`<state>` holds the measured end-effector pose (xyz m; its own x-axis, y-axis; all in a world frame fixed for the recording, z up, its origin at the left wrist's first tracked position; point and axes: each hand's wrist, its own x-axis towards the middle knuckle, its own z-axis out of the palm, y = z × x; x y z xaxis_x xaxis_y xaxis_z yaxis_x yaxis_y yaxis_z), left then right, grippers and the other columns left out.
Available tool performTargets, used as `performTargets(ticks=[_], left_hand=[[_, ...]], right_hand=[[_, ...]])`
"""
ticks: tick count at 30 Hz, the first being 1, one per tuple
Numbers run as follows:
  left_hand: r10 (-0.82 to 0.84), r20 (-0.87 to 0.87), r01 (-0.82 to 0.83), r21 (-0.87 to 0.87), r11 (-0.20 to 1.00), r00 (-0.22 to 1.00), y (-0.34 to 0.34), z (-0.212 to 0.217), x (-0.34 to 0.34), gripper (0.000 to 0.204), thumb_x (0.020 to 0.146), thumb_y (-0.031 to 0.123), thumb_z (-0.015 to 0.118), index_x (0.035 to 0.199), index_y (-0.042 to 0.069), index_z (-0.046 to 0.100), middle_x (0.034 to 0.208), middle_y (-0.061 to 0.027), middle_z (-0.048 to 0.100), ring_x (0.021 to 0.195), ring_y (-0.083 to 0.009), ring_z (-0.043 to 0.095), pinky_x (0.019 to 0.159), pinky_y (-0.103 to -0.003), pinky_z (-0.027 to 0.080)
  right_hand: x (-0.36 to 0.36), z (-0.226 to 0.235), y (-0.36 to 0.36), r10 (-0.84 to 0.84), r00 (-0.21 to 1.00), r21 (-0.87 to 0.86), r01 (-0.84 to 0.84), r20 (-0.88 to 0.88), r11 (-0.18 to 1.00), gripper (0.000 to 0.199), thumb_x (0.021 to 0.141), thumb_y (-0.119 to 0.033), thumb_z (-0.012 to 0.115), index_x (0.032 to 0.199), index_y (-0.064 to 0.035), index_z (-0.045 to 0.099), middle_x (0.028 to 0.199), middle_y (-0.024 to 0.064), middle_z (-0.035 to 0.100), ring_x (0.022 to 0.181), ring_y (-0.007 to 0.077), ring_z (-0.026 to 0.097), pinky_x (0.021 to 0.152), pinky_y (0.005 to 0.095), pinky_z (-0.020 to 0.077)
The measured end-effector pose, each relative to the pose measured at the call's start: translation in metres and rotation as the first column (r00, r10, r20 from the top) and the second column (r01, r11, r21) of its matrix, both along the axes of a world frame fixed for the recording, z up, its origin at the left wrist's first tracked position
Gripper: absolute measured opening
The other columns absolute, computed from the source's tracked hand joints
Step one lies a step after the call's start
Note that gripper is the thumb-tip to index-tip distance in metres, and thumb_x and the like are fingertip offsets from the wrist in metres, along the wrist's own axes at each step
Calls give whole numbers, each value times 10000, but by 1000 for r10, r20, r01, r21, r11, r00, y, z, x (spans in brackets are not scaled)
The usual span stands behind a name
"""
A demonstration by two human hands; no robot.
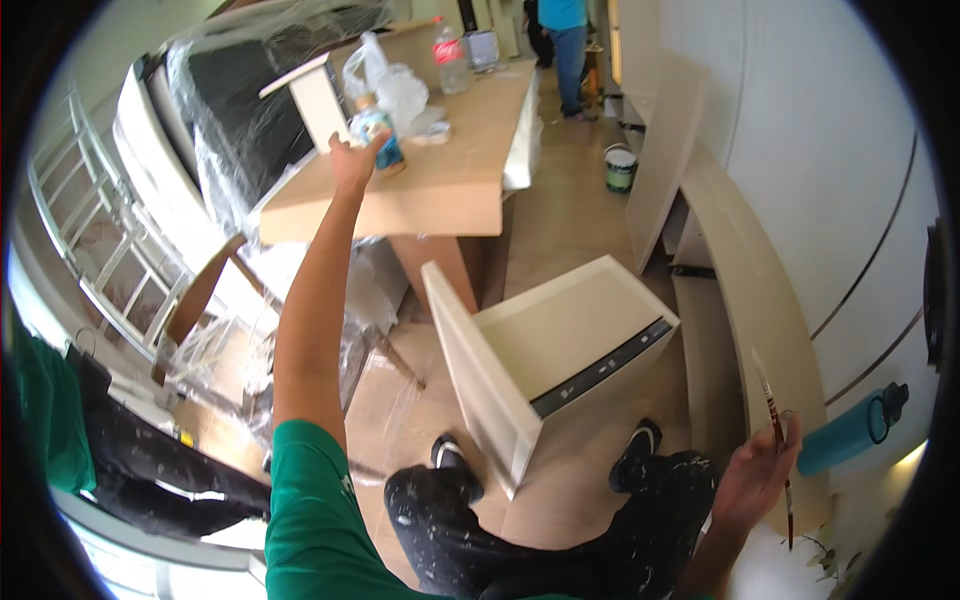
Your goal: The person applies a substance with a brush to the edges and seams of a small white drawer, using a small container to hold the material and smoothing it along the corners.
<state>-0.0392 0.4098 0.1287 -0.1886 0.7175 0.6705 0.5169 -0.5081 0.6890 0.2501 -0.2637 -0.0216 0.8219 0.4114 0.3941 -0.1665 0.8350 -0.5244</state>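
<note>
My left arm stretches forward over the brown-covered table (440, 190). Its hand, my left hand (356, 160), has thumb and fingers spread, right beside a small bottle with a blue label (384, 150); whether it touches the bottle I cannot tell. My right hand (758, 472) is closed around a thin paintbrush (775, 410), bristles upward, at the lower right. Between my feet and the table a cream drawer (575, 325) rests on the floor, its front panel (480, 390) toward the left and a dark rail along its near side.
A clear plastic bottle with a red label (450, 60) and a white plastic bag (395, 95) stand on the table. A teal flask (850, 430) is at the right by the curved cabinet ledge (765, 300). A paint bucket (620, 168) and people stand farther off and left.
</note>
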Motion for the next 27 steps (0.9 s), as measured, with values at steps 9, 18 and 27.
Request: performTargets(ticks=[9,18,27], left_hand=[[-96,-29,97,27,995,995,-13,13,27,705,715,415,931,1164,-28,617,1101,-184,730,991,-283,711,904,-407,543],[-676,151,691,-91,717,721,-256,39,-37,449,857,244,775,1215,26,615,1060,-71,691,977,-168,657,899,-348,520],[-716,-113,659,-313,683,689,-463,11,-78,631,733,120,874,1271,21,558,1068,-58,670,954,-135,636,854,-312,534]], right_hand=[[16,41,-13,-22,822,-301,234,569,924,503,1048,-444,593,1268,7,567,1082,209,719,813,225,668,742,356,564],[-11,144,119,95,497,-200,163,863,966,407,877,-129,831,1215,35,675,1075,139,713,814,141,628,772,301,526],[-147,189,182,428,379,-301,-349,820,887,442,802,-109,918,921,-65,494,1052,106,690,1041,122,651,880,315,542]])
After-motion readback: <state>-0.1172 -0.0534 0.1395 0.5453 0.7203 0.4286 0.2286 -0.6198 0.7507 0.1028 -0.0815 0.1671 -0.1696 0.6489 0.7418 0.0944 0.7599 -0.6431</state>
